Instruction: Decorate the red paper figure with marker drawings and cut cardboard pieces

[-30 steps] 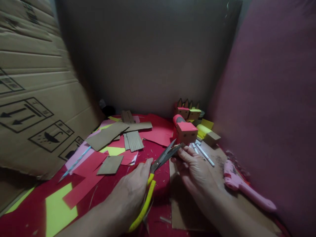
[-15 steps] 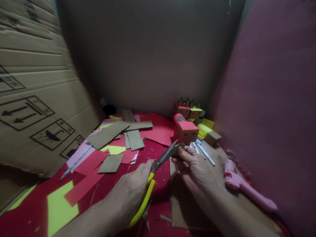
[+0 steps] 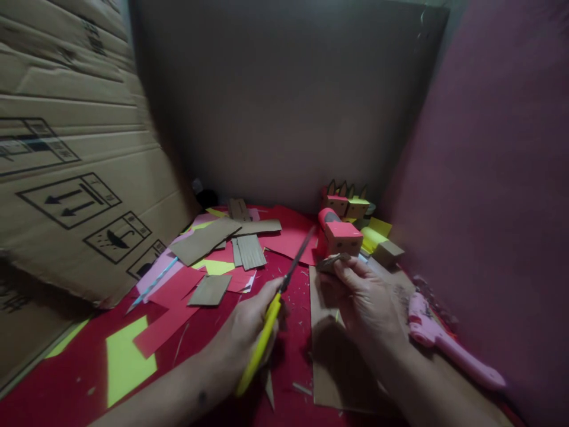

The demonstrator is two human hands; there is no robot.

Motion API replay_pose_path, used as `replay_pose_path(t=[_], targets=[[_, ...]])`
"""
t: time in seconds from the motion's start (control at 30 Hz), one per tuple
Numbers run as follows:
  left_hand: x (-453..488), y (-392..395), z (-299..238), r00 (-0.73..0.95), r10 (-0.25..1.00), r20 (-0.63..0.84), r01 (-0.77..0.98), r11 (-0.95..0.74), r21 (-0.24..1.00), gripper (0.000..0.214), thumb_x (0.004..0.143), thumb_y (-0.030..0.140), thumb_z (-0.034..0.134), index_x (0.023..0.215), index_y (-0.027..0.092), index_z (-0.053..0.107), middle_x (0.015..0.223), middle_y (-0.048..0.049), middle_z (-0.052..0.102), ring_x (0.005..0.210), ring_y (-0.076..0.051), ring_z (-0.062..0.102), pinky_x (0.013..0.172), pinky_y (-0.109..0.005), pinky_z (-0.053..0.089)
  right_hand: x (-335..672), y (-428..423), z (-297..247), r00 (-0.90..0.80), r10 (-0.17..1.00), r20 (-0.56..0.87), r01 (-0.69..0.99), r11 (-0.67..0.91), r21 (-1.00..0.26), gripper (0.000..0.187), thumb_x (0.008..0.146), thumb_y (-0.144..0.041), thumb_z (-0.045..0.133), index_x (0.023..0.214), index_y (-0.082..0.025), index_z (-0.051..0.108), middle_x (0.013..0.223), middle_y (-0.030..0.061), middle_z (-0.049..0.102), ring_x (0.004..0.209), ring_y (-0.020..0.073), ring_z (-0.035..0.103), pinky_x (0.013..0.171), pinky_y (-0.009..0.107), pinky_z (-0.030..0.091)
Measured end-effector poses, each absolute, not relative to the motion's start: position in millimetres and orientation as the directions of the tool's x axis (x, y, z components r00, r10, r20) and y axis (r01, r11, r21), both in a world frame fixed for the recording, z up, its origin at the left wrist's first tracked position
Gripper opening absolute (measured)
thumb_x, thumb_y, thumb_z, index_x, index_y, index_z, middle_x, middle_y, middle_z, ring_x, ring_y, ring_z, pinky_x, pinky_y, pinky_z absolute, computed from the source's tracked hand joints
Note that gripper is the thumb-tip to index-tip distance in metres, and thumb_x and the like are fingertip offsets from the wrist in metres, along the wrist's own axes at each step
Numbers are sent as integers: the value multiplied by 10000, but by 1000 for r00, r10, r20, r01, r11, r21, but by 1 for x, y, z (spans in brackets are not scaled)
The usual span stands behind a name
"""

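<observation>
My left hand [image 3: 242,332] is closed round the yellow handles of a pair of scissors [image 3: 278,296]; the grey blades are together and point up and away toward the back. My right hand [image 3: 362,299] pinches a small brown cardboard piece [image 3: 332,263] between thumb and fingers, just right of the blade tips and apart from them. Beneath my right hand lies a flat sheet of brown cardboard [image 3: 331,367] on the red surface [image 3: 53,397].
A pink glue gun [image 3: 438,341] lies at the right. Small red and yellow paper-covered boxes [image 3: 342,234] stand at the back. Cardboard scraps [image 3: 208,237] and red, yellow and pink paper pieces [image 3: 128,359] are scattered left. Cardboard walls enclose the left and back; a dark red panel stands right.
The scissor blades, open around the cardboard piece a second ago, have shut and swung left off it. My right hand has lifted the piece slightly. The view shifted a little.
</observation>
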State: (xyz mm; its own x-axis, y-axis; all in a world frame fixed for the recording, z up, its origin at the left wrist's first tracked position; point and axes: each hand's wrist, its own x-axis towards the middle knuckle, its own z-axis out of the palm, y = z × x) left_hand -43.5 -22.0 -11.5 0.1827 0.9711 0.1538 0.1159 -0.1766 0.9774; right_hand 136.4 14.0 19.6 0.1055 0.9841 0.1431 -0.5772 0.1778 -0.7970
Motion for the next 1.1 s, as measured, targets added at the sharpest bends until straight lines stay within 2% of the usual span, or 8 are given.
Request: replay_pose_path(t=[0.13,0.3,0.47,0.73,0.83,0.93,1.03,1.1], targets=[[-41,-17,1,349,933,-91,-122,141,982,367,844,478,602,900,117,635,672,-57,662,416,-103,559,374,-191,430,134,0,17,62,886,460,-236,461,-856,65,784,-192,733,766,-241,771,809,15,709,743,144,652,671,258,537],[-42,-12,9,454,879,-144,-410,349,842,274,843,380,615,767,116,611,508,-27,622,323,-94,532,358,-175,427,127,-21,10,-198,511,837,196,857,-477,359,837,-18,616,1010,-300,755,946,36,685,904,188,622,804,342,532],[-48,-13,8,540,808,-237,-411,498,763,140,741,243,651,782,109,637,466,-20,609,309,-107,532,314,-164,420,126,-28,13,-330,337,882,308,922,-237,319,872,-20,564,1032,-247,723,857,41,623,833,176,565,710,301,526],[-50,-18,12,531,826,-188,-358,420,834,147,661,205,688,585,106,610,488,-11,553,371,-72,513,350,-155,434,128,-28,14,-461,253,851,319,942,-107,246,931,-97,502,1022,-216,697,770,42,608,750,169,554,655,276,517],[-52,-19,14,479,857,-188,-316,368,874,153,664,240,707,667,109,627,520,-6,558,380,-69,501,368,-171,430,130,-28,13,-489,325,809,276,938,-210,279,896,-53,533,1031,-236,695,784,35,604,713,155,553,611,265,498],[-53,-21,17,374,911,-173,-278,288,917,195,675,292,711,708,136,598,483,22,524,380,-86,493,375,-196,420,132,-28,11,-389,570,724,183,818,-545,327,862,-55,562,1085,-267,673,899,39,629,820,156,605,703,272,507],[-51,-24,22,228,973,-36,-183,79,980,210,716,324,685,750,157,562,543,33,534,399,-79,486,392,-203,402,128,-24,8,-207,903,377,-36,378,-925,202,845,-193,625,1037,-251,649,888,32,661,815,168,635,704,284,507],[-49,-26,23,174,981,84,-86,-70,994,198,740,308,662,807,165,543,621,38,538,435,-68,479,419,-206,403,123,-21,6,-233,972,44,-170,4,-986,166,792,-297,702,914,-201,645,771,24,662,681,155,625,617,271,490]])
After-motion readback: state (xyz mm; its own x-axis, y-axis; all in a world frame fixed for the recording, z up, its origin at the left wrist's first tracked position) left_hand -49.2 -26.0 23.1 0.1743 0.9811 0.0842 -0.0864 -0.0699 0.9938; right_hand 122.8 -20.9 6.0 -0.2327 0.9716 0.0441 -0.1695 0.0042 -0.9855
